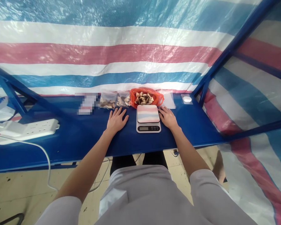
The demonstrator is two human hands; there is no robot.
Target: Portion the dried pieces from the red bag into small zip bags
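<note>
My left hand (117,120) lies flat on the blue table with its fingers spread, holding nothing. To the right of the digital kitchen scale (148,118), my right hand (167,117) also rests palm down, fingers extended and close to the scale's edge. Nothing sits on the scale's platform. Behind it is an open red plastic bag (158,97) full of brown and cream dried pieces (144,98), perhaps sliced mushrooms. Two clear bags of similar pieces, a larger bag (107,99) and a smaller bag (123,99), lie beyond my left hand.
Clear plastic bags (169,100) lie behind my right hand, and a white round object (186,99) is farther right. A white power strip (41,128) with a trailing cable (46,156) occupies the left. Striped sheeting (107,54) and blue frame bars (215,70) bound the table (84,140).
</note>
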